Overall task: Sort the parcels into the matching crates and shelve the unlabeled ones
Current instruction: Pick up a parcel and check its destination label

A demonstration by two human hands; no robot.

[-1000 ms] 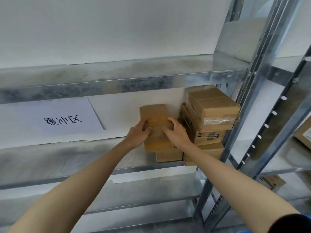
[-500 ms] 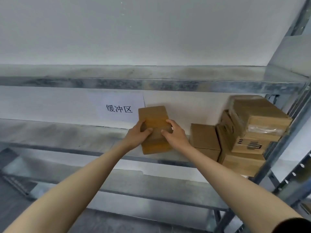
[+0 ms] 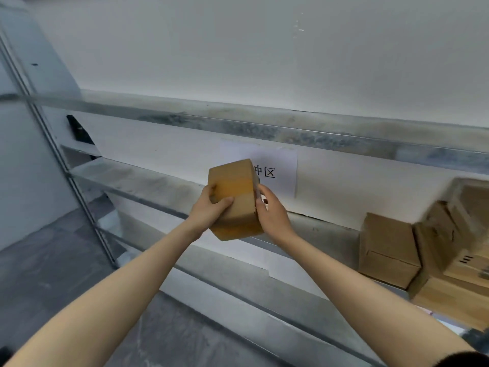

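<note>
Left hand point(image 3: 211, 207) is clamped on the near-left face of the cardboard parcel point(image 3: 234, 200), thumb across the front. The parcel rides in the air before the metal shelf point(image 3: 148, 185), tilted, long axis running up and away toward the paper sign point(image 3: 277, 170) on the wall. Right hand point(image 3: 270, 210) grips its right edge, fingers curled round. Both hands equally close. Shelved boxes point(image 3: 389, 247) sit well right, so I judge the open shelf straight behind is the landing spot.

Brown cardboard parcel point(image 3: 234, 200), taped shut, tilted (one corner down), held above the shelf point(image 3: 148, 186) edge
</note>
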